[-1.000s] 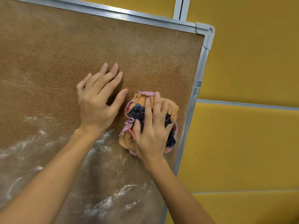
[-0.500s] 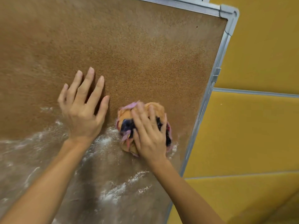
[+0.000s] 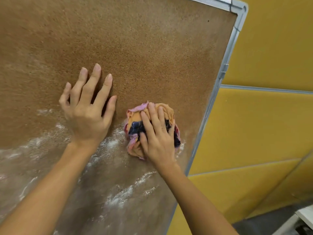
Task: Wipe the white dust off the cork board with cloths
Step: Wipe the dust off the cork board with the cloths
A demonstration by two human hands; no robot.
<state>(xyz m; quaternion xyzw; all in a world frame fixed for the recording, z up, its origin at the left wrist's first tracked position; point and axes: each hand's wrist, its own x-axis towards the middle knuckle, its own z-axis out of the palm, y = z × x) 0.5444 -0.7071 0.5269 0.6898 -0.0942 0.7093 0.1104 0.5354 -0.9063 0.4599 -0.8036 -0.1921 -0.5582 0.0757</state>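
Cork, brown and grainy, filled most of the view: the cork board [image 3: 152, 48] stood upright in its aluminium frame [image 3: 218, 85], against yellow wall panels [image 3: 271, 48]. The upper part of the board looked largely clean, while white dust [image 3: 118, 199] lay in streaks and smears across the lower part, so the wiping seemed to be working downward and was judged roughly half done.

The left hand [image 3: 86, 116] lay flat on the cork with its fingers straight and spread, holding nothing. It was probably there to steady the board against the push of the other arm.

The right hand [image 3: 159, 141] pressed a wadded cloth [image 3: 135, 116], orange, pink and dark blue, against the board near the right edge of the frame, just at the top of the dusty band. Its fingers lay nearly straight over the wad and its thumb sat against the wad's side, pressing rather than clutching. Bunching the cloth likely gave a firm pad to drag through the powder.

The board's left and bottom edges ran out of view, so how far the dust reached could not be told. Whether the wad was one cloth or several could not be told either, and its working face was hidden. Pale shapes in the bottom right corner were too cut off to name.
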